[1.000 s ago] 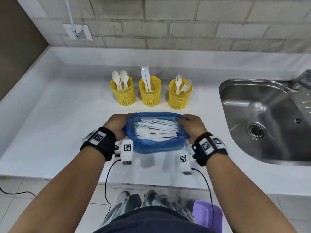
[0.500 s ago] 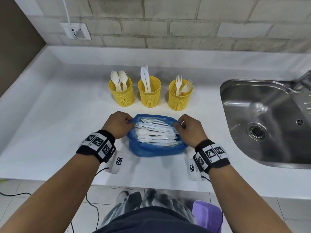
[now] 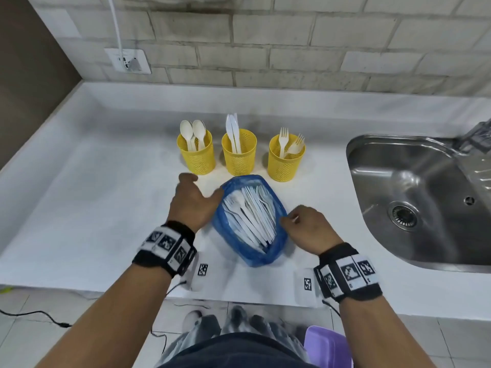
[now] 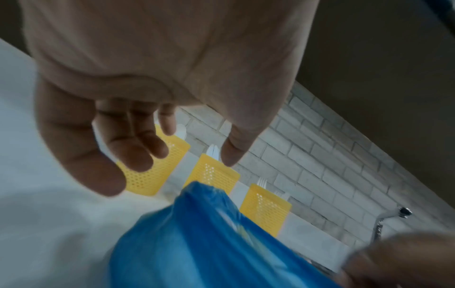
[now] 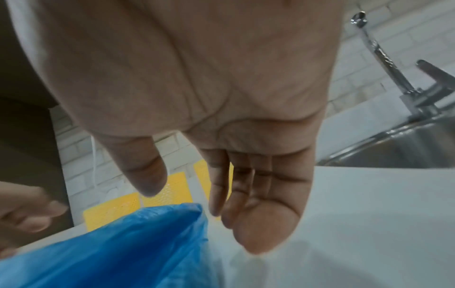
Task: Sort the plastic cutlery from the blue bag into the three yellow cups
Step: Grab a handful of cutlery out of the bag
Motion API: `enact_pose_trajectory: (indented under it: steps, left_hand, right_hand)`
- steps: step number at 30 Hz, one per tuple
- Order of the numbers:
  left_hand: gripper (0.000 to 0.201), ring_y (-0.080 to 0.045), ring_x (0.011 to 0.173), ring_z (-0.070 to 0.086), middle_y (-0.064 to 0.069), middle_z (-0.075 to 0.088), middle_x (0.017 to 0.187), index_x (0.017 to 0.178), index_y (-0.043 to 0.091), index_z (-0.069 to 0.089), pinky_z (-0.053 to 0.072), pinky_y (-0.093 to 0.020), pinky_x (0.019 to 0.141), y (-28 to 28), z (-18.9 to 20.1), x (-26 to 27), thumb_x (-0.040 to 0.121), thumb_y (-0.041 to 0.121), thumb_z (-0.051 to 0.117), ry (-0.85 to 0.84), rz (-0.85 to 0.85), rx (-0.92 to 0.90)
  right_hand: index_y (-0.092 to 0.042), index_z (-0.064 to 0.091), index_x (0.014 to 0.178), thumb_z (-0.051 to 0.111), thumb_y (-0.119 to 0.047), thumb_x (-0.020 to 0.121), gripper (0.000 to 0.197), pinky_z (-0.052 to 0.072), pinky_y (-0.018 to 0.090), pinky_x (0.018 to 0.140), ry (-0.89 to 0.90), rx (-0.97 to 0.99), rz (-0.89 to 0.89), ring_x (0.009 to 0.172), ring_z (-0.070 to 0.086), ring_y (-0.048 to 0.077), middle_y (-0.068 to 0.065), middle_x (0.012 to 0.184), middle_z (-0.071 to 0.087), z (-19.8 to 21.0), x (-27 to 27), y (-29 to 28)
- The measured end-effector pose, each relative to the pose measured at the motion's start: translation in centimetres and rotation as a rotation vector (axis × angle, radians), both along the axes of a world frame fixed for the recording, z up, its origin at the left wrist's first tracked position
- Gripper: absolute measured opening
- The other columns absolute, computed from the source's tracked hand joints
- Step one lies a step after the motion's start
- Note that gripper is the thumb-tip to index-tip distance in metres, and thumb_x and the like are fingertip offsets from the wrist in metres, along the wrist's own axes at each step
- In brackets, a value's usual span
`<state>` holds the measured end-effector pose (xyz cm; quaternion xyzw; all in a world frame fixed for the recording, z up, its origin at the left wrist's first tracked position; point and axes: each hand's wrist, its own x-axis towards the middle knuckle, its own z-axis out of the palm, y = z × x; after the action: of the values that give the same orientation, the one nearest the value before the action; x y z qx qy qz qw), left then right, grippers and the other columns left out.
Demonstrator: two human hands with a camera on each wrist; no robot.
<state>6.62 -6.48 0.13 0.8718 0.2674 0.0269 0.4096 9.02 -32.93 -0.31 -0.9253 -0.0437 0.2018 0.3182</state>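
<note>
The blue bag [image 3: 276, 251] lies on the white counter, its long side pointing away from me, its mouth open. It is full of white plastic cutlery [image 3: 249, 216]. My left hand [image 3: 202, 189] hovers at the bag's left rim, and its loosely bent fingers [image 4: 138, 148] hold nothing. My right hand [image 3: 292, 217] is at the right rim; its relaxed fingers [image 5: 246, 191] hang beside the bag [image 5: 123, 243], also holding nothing. Behind the bag stand three yellow cups: spoons [image 3: 198, 158], knives [image 3: 239, 160], forks [image 3: 285, 163].
A steel sink [image 3: 356, 187] fills the right side, with a tap [image 3: 475, 134] behind it. A wall socket with a white cable [image 3: 127, 61] sits at the back left. Bare countertop [image 3: 93, 208] lies left of the bag. A purple bin [image 3: 326, 349] stands on the floor below.
Both hands have let go of the bag's rim. The bag has turned from lying crosswise to pointing away from me. My left hand has moved forward, towards the cups.
</note>
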Motion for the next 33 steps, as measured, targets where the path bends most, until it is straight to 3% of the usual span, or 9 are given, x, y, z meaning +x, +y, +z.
enact_pose_trajectory:
  steps: [4, 8, 12, 15, 18, 21, 24, 27, 33]
  left_hand:
    - [0.086, -0.029, 0.085, 0.070, -0.002, 0.063, 0.103, 0.133, 0.030, 0.021, 0.060, -0.040, 0.073, -2.0, -2.1, -3.8, 0.076, 0.054, 0.081, 0.185, -0.072, -0.178]
    - [0.078, -0.019, 0.073, 0.068, -0.006, 0.069, 0.092, 0.138, 0.026, 0.021, 0.059, -0.036, 0.067, -2.3, -2.6, -4.5, 0.082, 0.018, 0.075, 0.145, -0.206, -0.182]
    - [0.057, -0.027, 0.076, 0.070, -0.010, 0.069, 0.084, 0.133, 0.019, 0.033, 0.061, -0.046, 0.077, 0.1, -1.3, -3.7, 0.087, 0.009, 0.065, 0.064, -0.069, -0.095]
    - [0.051, -0.027, 0.085, 0.068, -0.006, 0.069, 0.084, 0.132, 0.016, 0.041, 0.056, -0.041, 0.080, 1.3, -0.2, -3.5, 0.088, 0.012, 0.066, 0.073, -0.040, 0.008]
    - [0.047, -0.021, 0.088, 0.059, -0.002, 0.061, 0.097, 0.126, 0.015, 0.051, 0.046, -0.032, 0.077, 0.6, 1.1, -4.2, 0.084, 0.015, 0.073, -0.146, -0.098, 0.252]
    - [0.032, -0.016, 0.079, 0.063, 0.004, 0.065, 0.084, 0.113, 0.018, 0.054, 0.049, -0.031, 0.072, -1.4, 1.7, -4.4, 0.086, 0.012, 0.070, -0.285, -0.288, 0.207]
    - [0.013, -0.023, 0.081, 0.066, 0.001, 0.068, 0.084, 0.097, 0.015, 0.054, 0.052, -0.035, 0.073, -2.7, 0.8, -4.0, 0.088, 0.018, 0.062, 0.054, -0.467, 0.272]
    - [0.018, -0.025, 0.080, 0.060, -0.004, 0.060, 0.082, 0.086, 0.012, 0.051, 0.045, -0.032, 0.070, -2.2, -0.3, -4.0, 0.093, 0.028, 0.055, 0.418, -0.508, 0.467]
    - [0.036, -0.015, 0.065, 0.054, 0.001, 0.052, 0.067, 0.067, 0.016, 0.046, 0.045, -0.029, 0.068, -1.0, -0.8, -4.2, 0.099, 0.032, 0.050, 0.517, -0.512, 0.515]
  right_hand:
    - [-0.005, 0.061, 0.101, 0.058, -0.035, 0.098, 0.030, 0.037, 0.029, 0.074, -0.030, -0.003, -0.035, 0.089, 0.054, 0.023, 0.007, 0.095, 0.059, 0.3, 1.7, 2.1]
    - [-0.008, 0.055, 0.097, 0.050, -0.026, 0.100, 0.019, 0.040, 0.031, 0.077, 0.029, -0.061, -0.015, 0.102, 0.062, 0.035, 0.018, 0.108, 0.065, -1.5, 2.2, 3.3]
    - [-0.009, 0.051, 0.084, 0.044, -0.020, 0.101, 0.022, 0.043, 0.034, 0.076, 0.095, -0.036, 0.018, 0.094, 0.061, 0.034, 0.017, 0.100, 0.066, -2.2, 1.1, 2.4]
    - [-0.011, 0.051, 0.076, 0.045, -0.022, 0.100, 0.027, 0.050, 0.039, 0.072, 0.184, 0.030, 0.051, 0.085, 0.063, 0.032, 0.016, 0.089, 0.065, -2.6, 0.1, 1.6]
    - [-0.012, 0.054, 0.079, 0.057, -0.027, 0.093, 0.021, 0.041, 0.033, 0.071, -0.085, 0.086, -0.036, 0.079, 0.054, 0.025, 0.010, 0.087, 0.058, -2.4, -0.1, 1.4]
    - [-0.011, 0.061, 0.085, 0.065, -0.016, 0.088, 0.007, 0.046, 0.032, 0.073, -0.472, 0.238, -0.046, 0.079, 0.057, 0.022, 0.006, 0.088, 0.061, -0.9, -0.3, 2.4]
    - [-0.011, 0.064, 0.080, 0.062, -0.014, 0.089, 0.010, 0.050, 0.032, 0.069, -0.457, 0.305, 0.159, 0.070, 0.061, 0.019, 0.001, 0.076, 0.067, 0.6, -1.1, 4.4]
    - [-0.010, 0.061, 0.072, 0.056, -0.021, 0.096, 0.026, 0.051, 0.037, 0.067, -0.257, 0.155, 0.407, 0.068, 0.061, 0.019, 0.003, 0.071, 0.066, -0.3, -1.5, 5.4]
    - [-0.015, 0.047, 0.061, 0.053, -0.021, 0.098, 0.038, 0.037, 0.030, 0.060, -0.102, -0.018, 0.393, 0.067, 0.057, 0.023, 0.005, 0.067, 0.059, -1.6, -1.2, 4.4]
